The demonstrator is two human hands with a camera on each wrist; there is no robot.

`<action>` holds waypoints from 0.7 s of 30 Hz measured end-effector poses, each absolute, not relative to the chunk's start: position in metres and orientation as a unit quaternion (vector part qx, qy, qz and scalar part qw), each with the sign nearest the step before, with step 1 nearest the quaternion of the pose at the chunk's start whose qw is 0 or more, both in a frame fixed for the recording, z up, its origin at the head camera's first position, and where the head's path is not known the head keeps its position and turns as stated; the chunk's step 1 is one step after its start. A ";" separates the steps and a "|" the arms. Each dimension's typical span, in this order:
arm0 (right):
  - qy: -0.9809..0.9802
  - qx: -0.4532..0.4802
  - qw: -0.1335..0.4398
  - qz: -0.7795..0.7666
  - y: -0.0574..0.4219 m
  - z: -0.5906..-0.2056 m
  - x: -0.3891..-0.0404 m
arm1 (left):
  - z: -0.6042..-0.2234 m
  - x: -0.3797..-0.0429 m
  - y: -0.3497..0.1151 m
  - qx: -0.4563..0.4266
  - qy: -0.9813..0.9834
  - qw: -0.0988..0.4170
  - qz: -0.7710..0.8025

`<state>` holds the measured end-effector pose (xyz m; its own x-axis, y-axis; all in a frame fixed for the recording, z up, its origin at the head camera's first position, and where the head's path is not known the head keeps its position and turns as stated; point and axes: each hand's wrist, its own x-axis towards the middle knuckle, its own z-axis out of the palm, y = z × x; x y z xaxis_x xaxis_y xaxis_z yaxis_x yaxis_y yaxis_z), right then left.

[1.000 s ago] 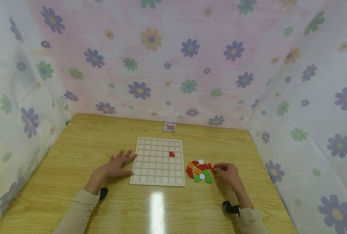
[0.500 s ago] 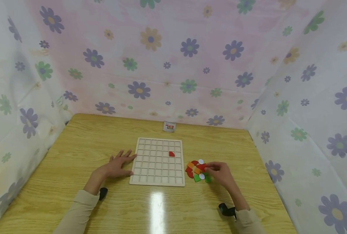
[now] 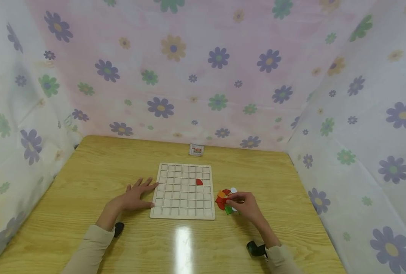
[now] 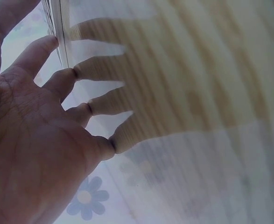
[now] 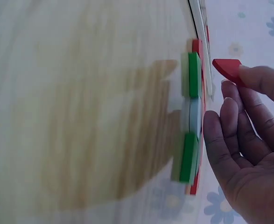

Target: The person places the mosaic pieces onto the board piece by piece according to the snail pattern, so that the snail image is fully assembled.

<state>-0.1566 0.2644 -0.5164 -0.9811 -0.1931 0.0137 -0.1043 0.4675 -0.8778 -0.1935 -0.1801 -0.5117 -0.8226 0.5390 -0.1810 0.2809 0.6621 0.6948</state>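
board (image 3: 178, 192) is lying flat; right of it, the right hand (image 3: 246, 207) is pinching a red piece (image 5: 228, 68). spread left hand (image 3: 134, 198) is touching its left edge. it's probably carrying time, next needing a steady pinch.

Beige sleeves (image 3: 92, 243), black wrist cameras (image 3: 255, 249)

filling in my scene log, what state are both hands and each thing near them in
Board: flat, one cell occupied
Placed red piece: lying in that cell
Left hand: fingers spread, at the board's left edge
Held red piece: pinched, in the air
Right hand: pinching that piece
Loose pieces: heaped right of the board
Picture card: face up, beyond the board
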 end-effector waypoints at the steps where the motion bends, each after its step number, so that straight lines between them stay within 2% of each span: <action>1: 0.857 -0.091 0.041 -0.506 0.263 -0.517 -0.157 | -0.513 -0.193 -0.180 0.230 0.892 0.189 0.342; 13: 0.869 -0.130 0.027 -0.477 0.242 -0.522 -0.162 | -0.515 -0.194 -0.181 0.234 0.893 0.186 0.337; 21: 0.864 -0.131 0.051 -0.483 0.218 -0.513 -0.175 | -0.516 -0.195 -0.181 0.234 0.894 0.184 0.335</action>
<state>-0.1754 0.2181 -0.5128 -0.9601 -0.2769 0.0383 -0.1774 0.4981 -0.8488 -0.1948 -0.1810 -0.5160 -0.8225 0.5420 -0.1727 0.2946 0.6655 0.6858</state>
